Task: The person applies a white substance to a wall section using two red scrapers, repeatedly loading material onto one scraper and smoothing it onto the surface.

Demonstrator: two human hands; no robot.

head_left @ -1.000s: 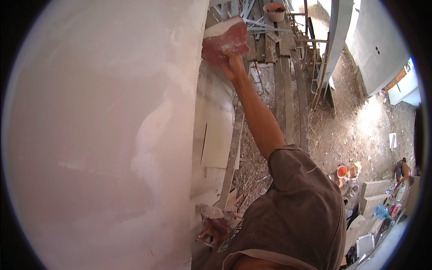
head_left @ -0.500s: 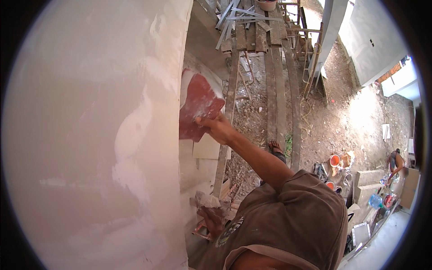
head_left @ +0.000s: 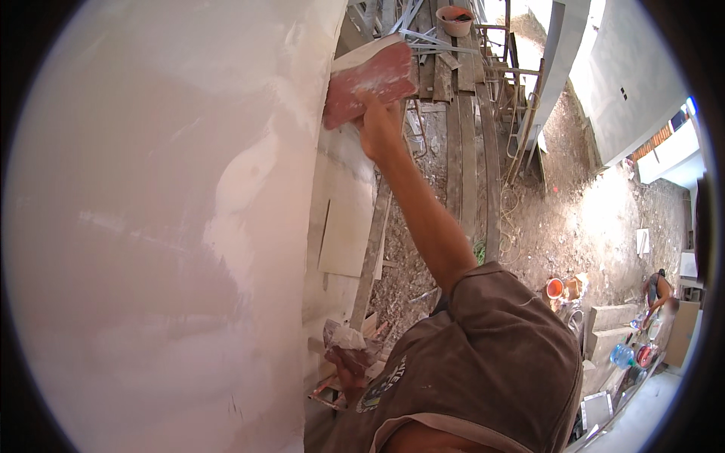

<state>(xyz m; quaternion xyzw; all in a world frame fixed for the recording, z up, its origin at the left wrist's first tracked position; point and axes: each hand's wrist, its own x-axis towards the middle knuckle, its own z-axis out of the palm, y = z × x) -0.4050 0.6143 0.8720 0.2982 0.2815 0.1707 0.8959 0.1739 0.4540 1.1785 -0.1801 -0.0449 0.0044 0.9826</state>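
Note:
In my right hand [head_left: 380, 127], at the end of an outstretched arm, is a flat reddish putty spreader [head_left: 371, 81] with pale streaks on its face. Pale putty lines its far edge, and its left side meets the edge of the plastered wall [head_left: 151, 226]. My fingers pinch its near edge, the thumb on top. Low by my body, my left hand [head_left: 351, 379] grips a second reddish spreader [head_left: 352, 355] carrying a lump of pale putty [head_left: 343, 334]. Part of that hand is hidden behind the spreader. Lighter smoothed patches show on the wall.
Scaffold planks [head_left: 467, 143] run away below me; metal strips and a pinkish bucket [head_left: 455, 21] lie at their far end. Rubble covers the ground. To the right are an orange-lined bucket [head_left: 555, 288], a blue water jug [head_left: 622, 355] and another person [head_left: 658, 296] bending down.
My right hand has carried its spreader farther away along the wall edge, and the arm is straighter. The left hand stays low with its putty. My view has shifted slightly.

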